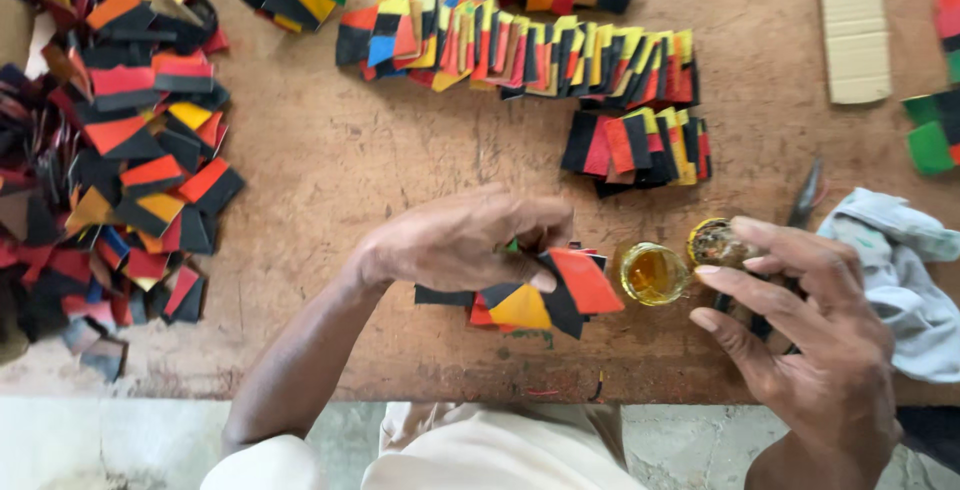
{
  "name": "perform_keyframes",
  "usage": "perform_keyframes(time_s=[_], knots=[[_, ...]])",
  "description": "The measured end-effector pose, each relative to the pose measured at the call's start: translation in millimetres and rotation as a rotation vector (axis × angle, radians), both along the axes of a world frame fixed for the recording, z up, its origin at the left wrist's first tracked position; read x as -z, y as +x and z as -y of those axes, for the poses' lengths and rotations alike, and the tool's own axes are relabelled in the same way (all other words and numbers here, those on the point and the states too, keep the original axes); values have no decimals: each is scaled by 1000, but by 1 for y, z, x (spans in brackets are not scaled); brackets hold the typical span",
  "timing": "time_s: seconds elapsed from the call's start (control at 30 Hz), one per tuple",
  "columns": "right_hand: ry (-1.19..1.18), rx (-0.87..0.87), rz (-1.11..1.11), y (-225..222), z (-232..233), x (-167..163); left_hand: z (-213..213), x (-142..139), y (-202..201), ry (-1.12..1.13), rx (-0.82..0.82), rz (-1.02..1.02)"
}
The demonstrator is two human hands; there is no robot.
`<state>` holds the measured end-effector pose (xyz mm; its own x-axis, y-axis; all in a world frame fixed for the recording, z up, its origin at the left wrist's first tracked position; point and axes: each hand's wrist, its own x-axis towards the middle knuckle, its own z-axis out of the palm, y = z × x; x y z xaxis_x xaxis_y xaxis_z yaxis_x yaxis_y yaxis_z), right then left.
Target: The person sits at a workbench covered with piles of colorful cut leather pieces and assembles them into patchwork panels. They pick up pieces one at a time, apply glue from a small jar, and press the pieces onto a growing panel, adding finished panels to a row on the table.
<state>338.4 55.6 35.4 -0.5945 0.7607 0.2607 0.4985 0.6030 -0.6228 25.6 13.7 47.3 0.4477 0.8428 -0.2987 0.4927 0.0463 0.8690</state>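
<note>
My left hand [455, 240] rests on a small stack of coloured leather pieces [540, 298] near the table's front edge, fingers curled over a red and black piece. Beside the stack stands a small open jar of yellow glue [652, 273]. My right hand [800, 335] hovers just right of the jar, fingers spread, its fingertips close to a round gold lid [712, 242]. It holds nothing that I can see.
A fanned row of colour pieces [520, 50] and a shorter batch [640, 148] lie further back. A big loose heap [120, 160] fills the left side. A pale cloth [895, 270], a dark tool [805, 195] and a cardboard strip [854, 25] sit at the right.
</note>
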Motion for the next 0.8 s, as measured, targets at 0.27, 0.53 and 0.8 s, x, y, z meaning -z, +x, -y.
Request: perform_keyframes(time_s=[0.27, 0.53, 0.8], knots=[[-4, -25, -291, -8, 26, 24, 48, 12, -23, -15, -487, 626], [-19, -170, -414, -67, 98, 27, 129, 45, -46, 99, -745, 958], [-116, -410, -353, -148, 147, 26, 197, 79, -59, 74, -999, 1352]])
